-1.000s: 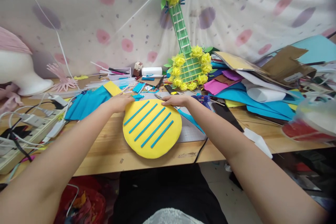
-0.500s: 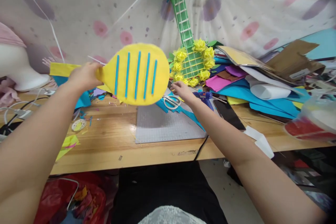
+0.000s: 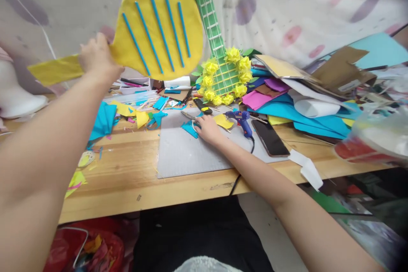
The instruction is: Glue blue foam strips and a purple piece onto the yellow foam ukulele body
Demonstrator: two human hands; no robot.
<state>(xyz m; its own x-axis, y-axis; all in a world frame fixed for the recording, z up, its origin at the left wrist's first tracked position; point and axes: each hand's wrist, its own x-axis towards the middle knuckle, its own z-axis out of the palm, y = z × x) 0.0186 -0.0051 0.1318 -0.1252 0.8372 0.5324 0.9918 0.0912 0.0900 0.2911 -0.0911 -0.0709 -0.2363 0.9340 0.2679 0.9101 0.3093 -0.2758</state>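
My left hand [image 3: 98, 57] is wrapped around the narrow neck of a yellow, guitar-shaped craft piece [image 3: 143, 29]. Its rounded body, with several thin blue strips across the front, is held up above the table and tilted. My right hand [image 3: 208, 129] is down on the grey cutting mat [image 3: 181, 157], its fingers closed over the handles of a pair of scissors [image 3: 188, 115]. The scissors' blades point left, and most of the handles is hidden under the fingers. Blue scraps [image 3: 190, 129] lie beneath them, and a yellow scrap [image 3: 223, 121] lies just right of the hand.
A green toy guitar [image 3: 219, 51] with yellow paper flowers leans on the back curtain. Right of my hand are a blue glue gun [image 3: 242, 122] with its cord and a black phone [image 3: 270, 138]. Coloured sheets [image 3: 306, 112] pile up at the right, near a clear tub [image 3: 376, 140].
My left hand has raised the yellow guitar shape and tilted its body upward. My right hand has moved down onto the mat and closed on the scissors. The view has shifted slightly.
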